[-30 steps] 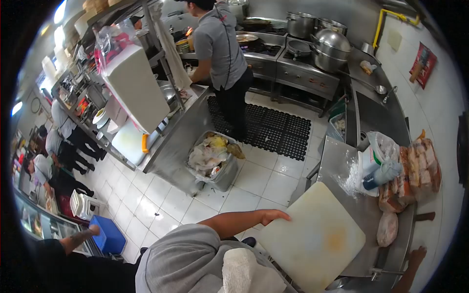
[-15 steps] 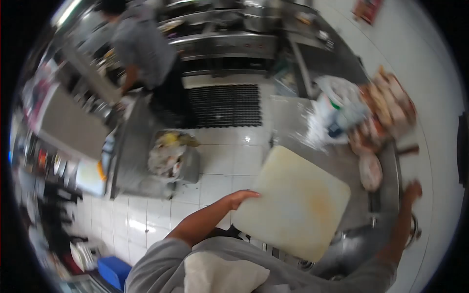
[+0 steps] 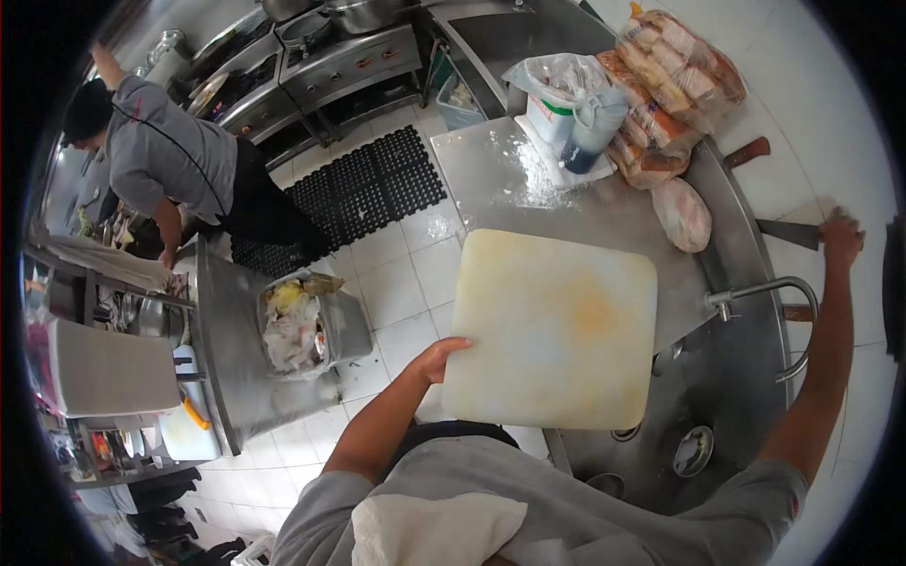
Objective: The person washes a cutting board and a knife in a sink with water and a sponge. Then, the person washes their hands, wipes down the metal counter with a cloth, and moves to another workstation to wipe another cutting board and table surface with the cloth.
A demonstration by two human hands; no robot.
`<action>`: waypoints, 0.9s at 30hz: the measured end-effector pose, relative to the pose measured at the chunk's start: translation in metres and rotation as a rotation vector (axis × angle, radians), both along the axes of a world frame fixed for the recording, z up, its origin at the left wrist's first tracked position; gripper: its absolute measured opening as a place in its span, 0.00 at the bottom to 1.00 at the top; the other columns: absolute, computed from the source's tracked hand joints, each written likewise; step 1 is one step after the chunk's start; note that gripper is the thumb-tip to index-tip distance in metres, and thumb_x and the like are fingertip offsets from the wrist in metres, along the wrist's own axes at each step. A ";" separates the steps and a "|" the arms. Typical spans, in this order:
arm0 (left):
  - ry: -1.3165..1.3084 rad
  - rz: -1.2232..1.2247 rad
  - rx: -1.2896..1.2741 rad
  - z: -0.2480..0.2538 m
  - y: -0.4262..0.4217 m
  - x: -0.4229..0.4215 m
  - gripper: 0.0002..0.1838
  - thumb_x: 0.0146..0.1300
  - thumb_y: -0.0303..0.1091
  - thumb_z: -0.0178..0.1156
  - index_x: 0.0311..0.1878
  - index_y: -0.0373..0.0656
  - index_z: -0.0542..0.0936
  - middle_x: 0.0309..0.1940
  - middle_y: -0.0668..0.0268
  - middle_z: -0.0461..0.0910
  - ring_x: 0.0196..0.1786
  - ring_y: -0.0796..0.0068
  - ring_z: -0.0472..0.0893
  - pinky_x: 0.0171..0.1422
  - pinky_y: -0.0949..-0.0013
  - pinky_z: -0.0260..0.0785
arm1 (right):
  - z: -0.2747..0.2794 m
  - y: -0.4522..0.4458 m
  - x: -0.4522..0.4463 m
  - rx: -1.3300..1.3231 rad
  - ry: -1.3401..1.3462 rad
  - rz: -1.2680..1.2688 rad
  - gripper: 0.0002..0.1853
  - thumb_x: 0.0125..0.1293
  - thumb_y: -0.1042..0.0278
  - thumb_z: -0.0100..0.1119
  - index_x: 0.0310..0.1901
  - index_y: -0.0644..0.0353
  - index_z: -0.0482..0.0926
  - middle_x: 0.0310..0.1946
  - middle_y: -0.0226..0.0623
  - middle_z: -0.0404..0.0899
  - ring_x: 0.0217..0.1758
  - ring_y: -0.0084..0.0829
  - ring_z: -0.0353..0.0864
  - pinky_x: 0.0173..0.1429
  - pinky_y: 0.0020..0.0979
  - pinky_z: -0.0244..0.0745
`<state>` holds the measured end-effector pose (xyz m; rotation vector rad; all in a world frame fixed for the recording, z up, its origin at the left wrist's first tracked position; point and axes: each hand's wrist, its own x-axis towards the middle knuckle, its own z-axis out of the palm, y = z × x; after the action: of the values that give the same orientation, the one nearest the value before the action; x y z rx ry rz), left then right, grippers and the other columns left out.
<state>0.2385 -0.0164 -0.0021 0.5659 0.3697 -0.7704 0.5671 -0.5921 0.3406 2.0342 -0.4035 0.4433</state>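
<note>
Fingers of the left hand grasp the left edge of a cutting board, which spans the gap between the near floor and the sink, its face turned up. Far to the right, the right hand is closed on a knife at the wall — the handle is hidden by the hand, the dark blade points left. Two brown handles stick out along the same counter edge, one farther off and one nearer.

Between the board and the right forearm stands a curved faucet. Below it is the steel sink, with a small bowl inside. Beyond the board, the metal counter has a wet shine; on its far right sit a plastic bag, a dark blue container, bagged bread and a wrapped pale packet.

Left of the board, a full bin stands on white tiles. Farther off are a black mat, a stove and another person at the left.
</note>
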 end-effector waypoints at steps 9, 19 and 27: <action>-0.038 -0.048 -0.116 0.008 0.002 0.004 0.24 0.55 0.39 0.52 0.52 0.34 0.68 0.47 0.54 0.73 0.48 0.62 0.75 0.52 0.60 0.68 | 0.130 -0.024 -0.097 -0.284 -0.159 0.062 0.20 0.61 0.45 0.43 0.44 0.49 0.75 0.43 0.42 0.74 0.47 0.44 0.72 0.51 0.51 0.64; -0.272 0.032 0.089 0.086 0.062 0.025 0.21 0.53 0.32 0.51 0.51 0.34 0.67 0.41 0.57 0.74 0.41 0.67 0.77 0.45 0.65 0.72 | 0.066 0.012 -0.250 0.718 -0.275 0.437 0.14 0.64 0.55 0.46 0.45 0.54 0.66 0.31 0.40 0.71 0.35 0.35 0.73 0.42 0.35 0.66; -0.199 0.143 0.291 0.131 0.236 0.019 0.14 0.50 0.32 0.54 0.40 0.35 0.74 0.31 0.60 0.77 0.33 0.67 0.78 0.40 0.66 0.73 | -0.067 0.339 -0.390 2.008 -0.278 0.416 0.09 0.63 0.61 0.51 0.35 0.58 0.69 0.27 0.34 0.77 0.21 0.21 0.76 0.22 0.19 0.70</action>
<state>0.2571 0.2197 0.1294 0.8729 0.3357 -0.5193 0.1775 -0.2532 0.2733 4.0727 -0.7191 0.6563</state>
